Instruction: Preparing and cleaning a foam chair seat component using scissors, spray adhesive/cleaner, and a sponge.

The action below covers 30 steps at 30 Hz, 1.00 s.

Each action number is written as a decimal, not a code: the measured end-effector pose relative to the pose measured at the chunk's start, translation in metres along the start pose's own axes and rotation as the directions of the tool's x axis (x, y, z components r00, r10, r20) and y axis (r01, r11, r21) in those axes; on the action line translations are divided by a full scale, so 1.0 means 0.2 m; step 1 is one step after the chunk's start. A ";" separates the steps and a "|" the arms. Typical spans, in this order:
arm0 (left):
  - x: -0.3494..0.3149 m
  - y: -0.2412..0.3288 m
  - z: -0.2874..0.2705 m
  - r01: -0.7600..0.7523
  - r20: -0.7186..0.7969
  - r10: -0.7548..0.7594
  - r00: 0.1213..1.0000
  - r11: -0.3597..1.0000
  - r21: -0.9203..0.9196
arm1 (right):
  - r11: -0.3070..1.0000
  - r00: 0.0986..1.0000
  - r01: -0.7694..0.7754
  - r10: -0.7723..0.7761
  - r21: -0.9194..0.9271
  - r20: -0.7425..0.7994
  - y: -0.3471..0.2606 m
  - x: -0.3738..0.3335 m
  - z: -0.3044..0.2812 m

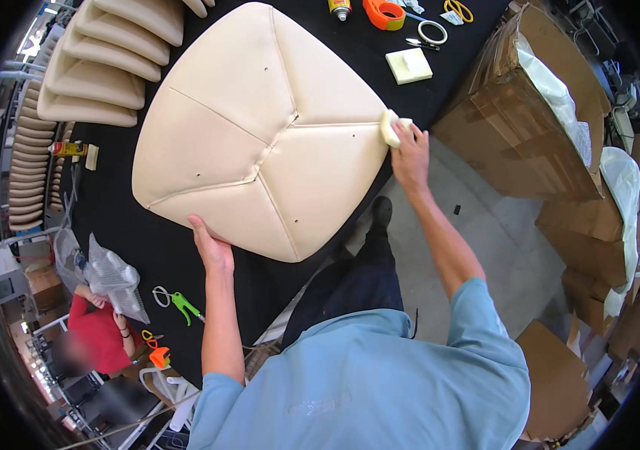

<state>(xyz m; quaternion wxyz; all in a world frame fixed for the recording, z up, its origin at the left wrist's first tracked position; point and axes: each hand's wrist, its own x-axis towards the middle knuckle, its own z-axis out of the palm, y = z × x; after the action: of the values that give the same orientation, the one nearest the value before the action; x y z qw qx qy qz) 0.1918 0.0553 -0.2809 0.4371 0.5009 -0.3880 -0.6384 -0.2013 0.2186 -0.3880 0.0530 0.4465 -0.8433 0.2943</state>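
Note:
A large cream upholstered cushion (327, 165) with folded seams and several small holes lies on the black-covered table (110, 202). My left hand (212, 246) rests at its near left edge, thumb on top and the other fingers hidden beneath. At the right corner, my right hand (408, 154) grips a pale yellow sponge (389, 129) and presses it to the cushion's edge by a seam. A second pale foam block (408, 67), with a small white piece on it, sits beyond on the table.
Stacked cream cushions (98, 75) fill the far left. An orange tape dispenser (384, 13), a white ring (432, 32) and a spray can (341, 9) lie at the back. A green air gun (185, 306) is at left. Cardboard boxes (515, 112) stand right; a person in red (102, 334) is lower left.

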 end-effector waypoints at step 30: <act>-0.04 0.04 0.01 0.063 -0.165 -0.057 0.985 0.998 0.029 | 0.939 0.997 0.071 -0.076 0.337 0.002 0.04 0.36 0.03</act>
<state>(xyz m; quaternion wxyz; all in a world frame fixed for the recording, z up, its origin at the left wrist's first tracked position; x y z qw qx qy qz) 0.1916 0.0596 -0.2707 0.4394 0.5705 -0.3465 -0.6011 -0.2494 0.1667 -0.3701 -0.0194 0.4825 -0.7637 0.4285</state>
